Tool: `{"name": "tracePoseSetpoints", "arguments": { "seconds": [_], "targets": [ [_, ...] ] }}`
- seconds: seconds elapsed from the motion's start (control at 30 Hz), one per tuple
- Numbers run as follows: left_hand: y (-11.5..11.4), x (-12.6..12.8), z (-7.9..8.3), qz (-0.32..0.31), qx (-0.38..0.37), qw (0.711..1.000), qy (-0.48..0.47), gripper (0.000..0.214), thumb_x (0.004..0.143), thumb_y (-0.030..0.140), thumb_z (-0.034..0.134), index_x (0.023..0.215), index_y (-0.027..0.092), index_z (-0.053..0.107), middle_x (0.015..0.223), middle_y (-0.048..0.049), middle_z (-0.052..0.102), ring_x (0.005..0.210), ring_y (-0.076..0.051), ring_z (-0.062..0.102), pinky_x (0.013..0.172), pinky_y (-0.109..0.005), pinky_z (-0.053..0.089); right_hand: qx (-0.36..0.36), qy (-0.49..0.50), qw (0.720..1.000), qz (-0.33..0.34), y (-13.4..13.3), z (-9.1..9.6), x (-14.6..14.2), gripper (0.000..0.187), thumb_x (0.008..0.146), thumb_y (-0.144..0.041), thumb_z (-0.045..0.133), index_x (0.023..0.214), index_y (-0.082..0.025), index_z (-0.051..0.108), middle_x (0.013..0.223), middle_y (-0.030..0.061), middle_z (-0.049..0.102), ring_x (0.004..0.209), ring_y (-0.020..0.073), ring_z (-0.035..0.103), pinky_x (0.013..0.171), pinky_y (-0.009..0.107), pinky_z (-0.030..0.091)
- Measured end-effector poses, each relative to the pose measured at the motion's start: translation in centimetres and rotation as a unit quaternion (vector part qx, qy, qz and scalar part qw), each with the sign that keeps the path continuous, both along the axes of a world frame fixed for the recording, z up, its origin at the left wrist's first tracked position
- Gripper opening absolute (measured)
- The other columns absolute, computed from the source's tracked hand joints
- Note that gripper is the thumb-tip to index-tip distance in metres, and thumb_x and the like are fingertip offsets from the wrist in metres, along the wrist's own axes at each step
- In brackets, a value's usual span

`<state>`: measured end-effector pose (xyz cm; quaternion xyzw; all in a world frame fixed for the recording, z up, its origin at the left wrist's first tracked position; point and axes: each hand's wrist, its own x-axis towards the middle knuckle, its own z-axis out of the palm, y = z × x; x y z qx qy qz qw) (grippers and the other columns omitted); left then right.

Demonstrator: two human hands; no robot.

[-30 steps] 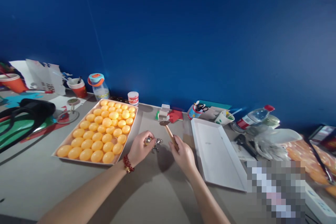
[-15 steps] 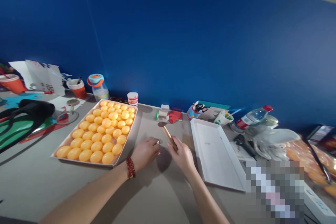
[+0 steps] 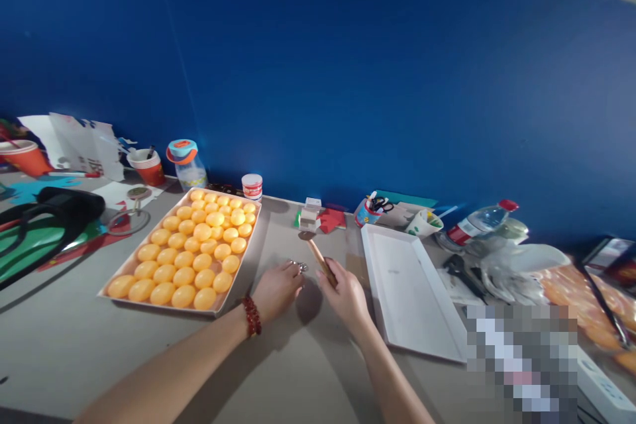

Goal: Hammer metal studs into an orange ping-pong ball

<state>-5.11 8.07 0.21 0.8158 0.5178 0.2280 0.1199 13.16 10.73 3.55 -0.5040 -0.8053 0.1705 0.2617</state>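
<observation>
My left hand [image 3: 276,290], with a red bead bracelet on the wrist, rests palm down on the grey table [image 3: 298,371], fingers closed over a small shiny metal object [image 3: 297,266] that peeks out at the fingertips. My right hand [image 3: 346,296] is wrapped round the wooden handle of a small stamp-like tool [image 3: 315,250], whose dark round head points away from me and up-left. The two hands are close together, between a tray of yellow balls [image 3: 193,250] and an empty white tray [image 3: 412,291].
Cups [image 3: 147,165], a jar [image 3: 186,162], a small tub [image 3: 252,186], paper scraps and a pen cup [image 3: 368,210] line the blue wall. A black bag [image 3: 50,212] lies at the left. A water bottle [image 3: 479,221] and plastic wrapping [image 3: 517,265] crowd the right.
My left hand turned palm down and closed over the metal object, which showed more a second ago. My right hand and the tool shifted slightly.
</observation>
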Motion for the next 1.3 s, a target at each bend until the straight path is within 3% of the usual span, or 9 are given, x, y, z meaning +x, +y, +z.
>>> {"name": "tracePoseSetpoints", "arguments": {
  "seconds": [0.2,0.33,0.4,0.53,0.63,0.73,0.83,1.13,1.3],
  "targets": [
    [0.0,-0.1,0.4,0.002,0.002,0.999,-0.053,0.012,0.083,0.010,0.055,0.083,0.016,0.065,0.090,-0.0128,0.065,0.093,-0.027,0.058,0.079,-0.038,0.044,-0.007,0.012,1.000,0.007,0.0,0.0,0.0,0.029,0.089,-0.032,0.047,0.108,-0.015,0.061,0.086,0.0083,0.072,0.071,0.0213,0.066,0.064,0.026,0.045],
    [-0.3,-0.4,1.4,0.019,-0.018,0.974,-0.223,0.009,0.085,0.019,0.056,0.080,0.018,0.064,0.086,-0.0075,0.065,0.086,-0.022,0.059,0.077,-0.033,0.045,-0.040,0.061,0.997,0.035,-0.2,0.6,-0.1,0.024,0.086,-0.030,0.052,0.103,-0.016,0.063,0.083,0.0057,0.070,0.071,0.0194,0.064,0.064,0.025,0.045],
    [-0.5,-0.4,1.9,0.048,-0.066,0.929,-0.362,0.010,0.084,0.025,0.058,0.079,0.017,0.062,0.080,-0.0042,0.064,0.074,-0.017,0.058,0.068,-0.028,0.045,-0.066,0.088,0.992,0.063,-0.5,1.1,-0.3,0.020,0.083,-0.027,0.055,0.099,-0.018,0.064,0.079,0.0031,0.069,0.068,0.0177,0.063,0.063,0.023,0.045],
    [-0.5,-0.3,2.4,0.036,-0.213,0.780,-0.588,0.022,0.079,0.037,0.065,0.076,0.016,0.057,0.063,0.0025,0.055,0.049,-0.007,0.043,0.049,-0.020,0.034,-0.082,0.124,0.985,0.085,-1.3,1.7,-1.0,0.015,0.079,-0.026,0.060,0.093,-0.020,0.063,0.077,-0.0001,0.068,0.068,0.0161,0.062,0.064,0.022,0.045],
    [-0.6,0.0,2.6,-0.004,-0.300,0.683,-0.666,0.027,0.074,0.037,0.070,0.072,0.016,0.054,0.061,0.0035,0.054,0.046,-0.005,0.039,0.046,-0.018,0.029,-0.061,0.145,0.984,0.078,-1.9,2.0,-1.5,0.013,0.079,-0.028,0.061,0.089,-0.021,0.063,0.074,-0.0012,0.067,0.068,0.0155,0.061,0.065,0.022,0.045],
    [-0.8,0.3,2.8,-0.018,-0.345,0.631,-0.695,0.025,0.073,0.033,0.071,0.070,0.015,0.054,0.062,0.0030,0.054,0.047,-0.004,0.041,0.046,-0.017,0.028,-0.043,0.151,0.985,0.066,-2.3,2.2,-1.9,0.011,0.079,-0.028,0.062,0.087,-0.021,0.063,0.071,-0.0021,0.065,0.066,0.0149,0.060,0.064,0.022,0.045],
    [-0.9,0.3,2.9,-0.017,-0.372,0.616,-0.694,0.022,0.074,0.032,0.071,0.072,0.015,0.056,0.059,0.0042,0.052,0.047,-0.004,0.042,0.046,-0.017,0.028,-0.042,0.156,0.984,0.076,-2.4,2.3,-2.1,0.008,0.079,-0.026,0.060,0.084,-0.021,0.063,0.071,-0.0020,0.065,0.064,0.0146,0.059,0.063,0.022,0.044],
    [-1.0,0.4,3.0,-0.021,-0.377,0.609,-0.698,0.027,0.073,0.034,0.074,0.072,0.015,0.054,0.060,0.0029,0.054,0.047,-0.005,0.045,0.044,-0.017,0.025,-0.063,0.153,0.985,0.059,-2.0,1.8,-1.9,0.008,0.079,-0.027,0.061,0.082,-0.020,0.060,0.067,-0.0027,0.061,0.061,0.0138,0.056,0.058,0.022,0.041],
    [-1.2,0.6,3.4,-0.019,-0.385,0.581,-0.717,0.027,0.070,0.032,0.077,0.070,0.015,0.056,0.058,0.0035,0.052,0.048,-0.005,0.044,0.047,-0.018,0.030,-0.011,0.153,0.988,0.036,-2.3,1.6,-2.0,0.010,0.080,-0.030,0.058,0.083,-0.020,0.059,0.067,-0.0013,0.060,0.063,0.0151,0.056,0.059,0.023,0.042]
  ]
}}
